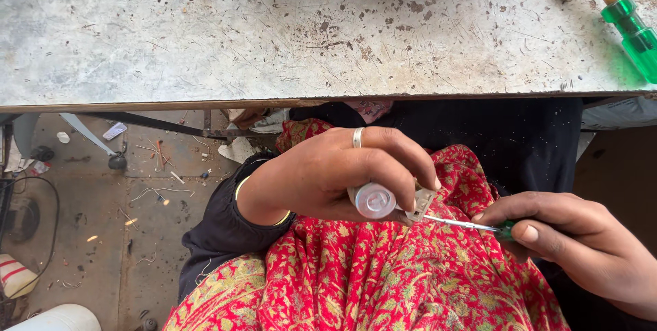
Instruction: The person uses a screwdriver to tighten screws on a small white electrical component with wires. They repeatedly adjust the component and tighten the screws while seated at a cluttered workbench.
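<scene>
Two screwdrivers (633, 27), perhaps; scarred tabletop (274, 37).

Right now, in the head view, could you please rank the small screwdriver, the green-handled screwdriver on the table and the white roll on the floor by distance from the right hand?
From the right hand:
1. Small screwdriver, held in it, shaft pointing left.
2. Green-handled screwdriver, on the table's upper right.
3. White roll, on the floor, far lower left.

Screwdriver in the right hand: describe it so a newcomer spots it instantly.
Below the scratched grey metal table, over the red patterned cloth on the lap, the right hand holds a thin screwdriver. Its bare shaft points at the small silvery part in the left hand. Unlike the bigger green-handled screwdriver lying on the table, this one is gripped.
</scene>
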